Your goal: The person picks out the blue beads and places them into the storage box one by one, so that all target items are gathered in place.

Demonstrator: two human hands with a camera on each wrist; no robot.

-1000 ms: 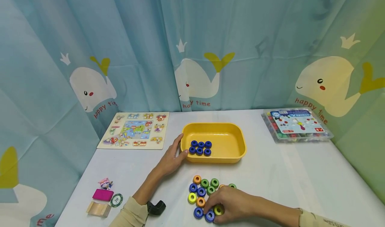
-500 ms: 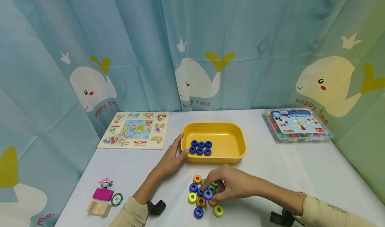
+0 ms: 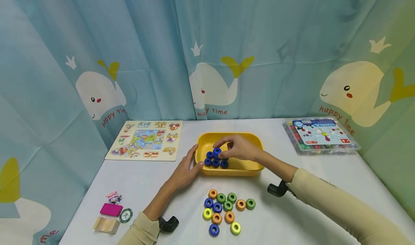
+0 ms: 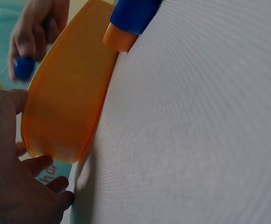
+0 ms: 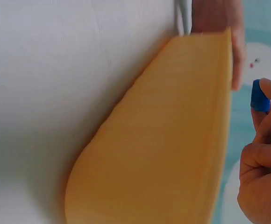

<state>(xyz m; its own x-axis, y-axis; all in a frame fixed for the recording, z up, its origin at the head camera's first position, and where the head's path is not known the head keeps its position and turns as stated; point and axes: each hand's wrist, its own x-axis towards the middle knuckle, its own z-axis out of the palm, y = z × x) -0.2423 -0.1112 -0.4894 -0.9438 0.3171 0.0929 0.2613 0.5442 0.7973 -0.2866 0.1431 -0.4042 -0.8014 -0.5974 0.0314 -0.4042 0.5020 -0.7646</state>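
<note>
My right hand (image 3: 240, 147) pinches a blue ring bead (image 3: 217, 151) between thumb and fingers, over the left part of the yellow tray (image 3: 236, 173). In the right wrist view, that bead (image 5: 258, 97) shows above the rim. Beneath it, several blue ring beads (image 3: 215, 163) lie in the tray, one partly hidden by the hand. My left hand (image 3: 185, 173) grips the tray's left end, thumb at the near corner and fingers along the outside. Near the tray's front, a loose group of blue, green, yellow and orange ring beads (image 3: 228, 205) lies on the white table.
A picture puzzle board (image 3: 146, 141) lies at the back left, and a clear plastic case (image 3: 321, 135) at the back right. Toward the front left are a small figurine (image 3: 114, 198), a magenta block (image 3: 111, 210), a round chip (image 3: 125, 215) and a wooden piece (image 3: 106, 225).
My right hand picked up a blue ring bead from the front of the group and carried it forward over the tray. My left hand has stayed at the tray's left end.
</note>
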